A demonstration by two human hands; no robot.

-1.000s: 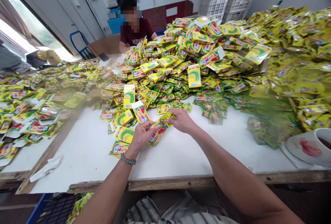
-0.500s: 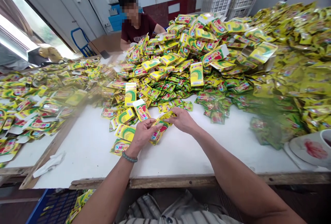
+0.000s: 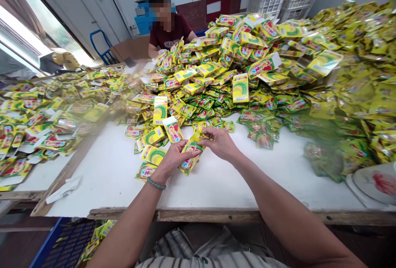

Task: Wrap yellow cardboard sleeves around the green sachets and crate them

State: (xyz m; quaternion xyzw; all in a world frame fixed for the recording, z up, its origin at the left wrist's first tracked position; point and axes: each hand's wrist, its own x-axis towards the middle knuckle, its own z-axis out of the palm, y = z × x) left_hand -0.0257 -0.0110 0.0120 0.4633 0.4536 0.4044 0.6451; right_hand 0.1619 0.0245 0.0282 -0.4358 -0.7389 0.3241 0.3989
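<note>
My left hand (image 3: pixel 172 158), a beaded bracelet at its wrist, grips a small yellow and green printed box (image 3: pixel 189 163) with its thumb across the front. At the box's upper end, my right hand (image 3: pixel 222 143) pinches a yellow packet (image 3: pixel 198 136). The packet meets the top of the box; how far inside it sits is hidden by my fingers. Just beyond my left hand lies a box with a raised white flap (image 3: pixel 173 130). Several more boxes and packets, among them a yellow box (image 3: pixel 153 155), lie to the left of that hand.
A high heap of boxes (image 3: pixel 206 69) and green packets (image 3: pixel 262 121) rises ahead, with yellow packets (image 3: pixel 365 62) at right. A wooden strip (image 3: pixel 66 169) divides the white table (image 3: pixel 229 189). A flowered white container (image 3: pixel 377 183) stands right. A person (image 3: pixel 168 33) sits opposite. A blue crate (image 3: pixel 51 245) is below.
The held box has turned so that more of its printed front faces me. My right hand stays at its upper end with the packet. The whole view has shifted slightly.
</note>
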